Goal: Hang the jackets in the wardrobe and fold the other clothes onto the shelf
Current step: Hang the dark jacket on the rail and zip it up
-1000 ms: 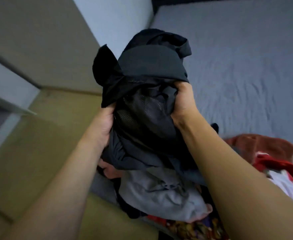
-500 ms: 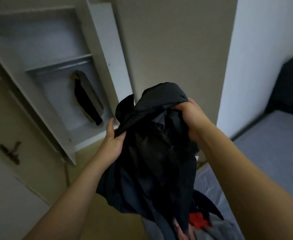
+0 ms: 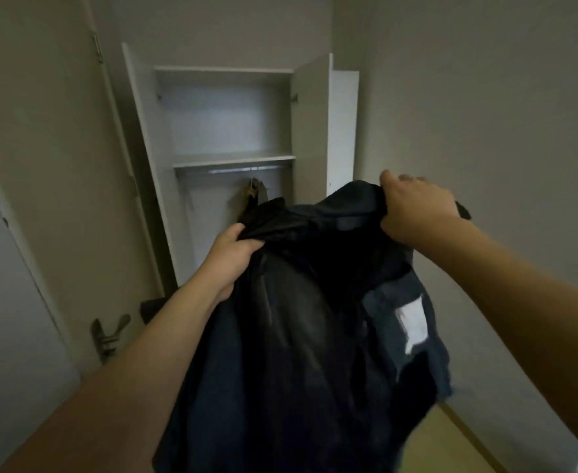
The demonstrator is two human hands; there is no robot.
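Now squarely facing the open wardrobe (image 3: 226, 138) at upper centre, no longer off to the upper left as half a second ago. Behind the raised dark jacket (image 3: 301, 319): a shelf (image 3: 234, 159), a rail (image 3: 233, 170) with a dark garment (image 3: 254, 196) hanging, a door handle (image 3: 108, 332) lower left. Held mid-frame, crumpled, white label showing; left hand (image 3: 233, 259) and right hand (image 3: 417, 208) each gripping bunched upper fabric.

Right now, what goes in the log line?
both hands grip dark jacket | left hand | right hand | wardrobe open ahead
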